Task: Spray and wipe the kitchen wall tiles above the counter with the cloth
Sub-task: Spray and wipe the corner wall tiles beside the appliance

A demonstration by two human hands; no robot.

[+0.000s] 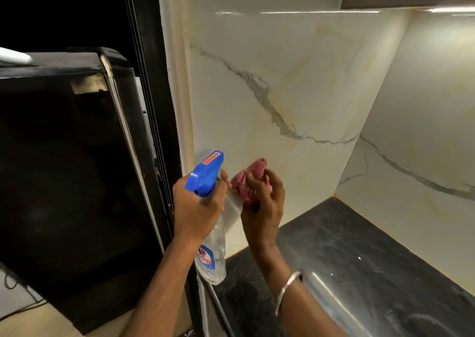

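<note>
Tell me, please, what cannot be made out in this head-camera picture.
Head view: the label on the spray bottle is too blurred to read; the left hand hides its trigger.
Head view: the cloth is bunched inside the right hand, so its size and contact with the wall tiles are unclear.
Head view: the counter is cut off by the bottom and right edges.
Head view: the upper left is too dark.

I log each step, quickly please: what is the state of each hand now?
Left hand: closed around the spray bottle, finger by the trigger.
Right hand: closed, gripping the bunched pink cloth.
</note>
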